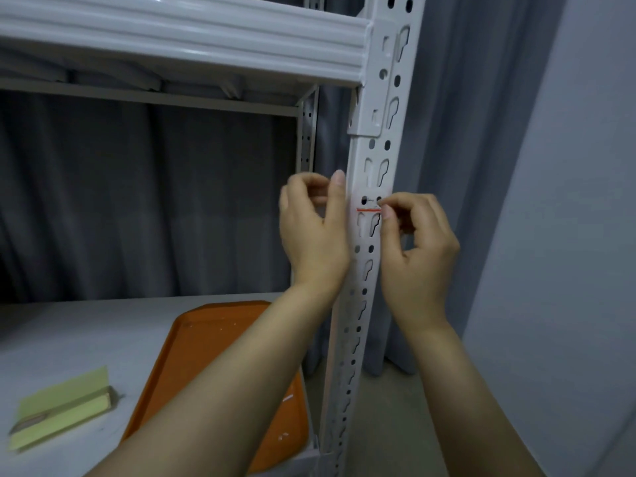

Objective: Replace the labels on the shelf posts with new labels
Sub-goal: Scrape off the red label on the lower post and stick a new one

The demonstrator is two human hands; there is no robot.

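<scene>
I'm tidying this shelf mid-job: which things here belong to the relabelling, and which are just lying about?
In the job: shelf post; label with red line, pinched by right hand; left hand at the post.
Lying about: orange tray; yellow-green pad, perhaps label stock.

The label [368,205] on the shelf post [366,270] carries a red line and a faint mark above it, too small to read. Its right end is covered by the pinching fingers [388,213] of the right hand [418,249]. The left hand [313,228] is motion-blurred, and whether its curled fingers hold anything cannot be told. The post runs out of the picture at top and bottom. The left forearm [220,390] hides much of the orange tray [213,339] (white specks in it are too small to identify). The yellow-green pad [62,407] at lower left is soft, its detail unclear.
</scene>
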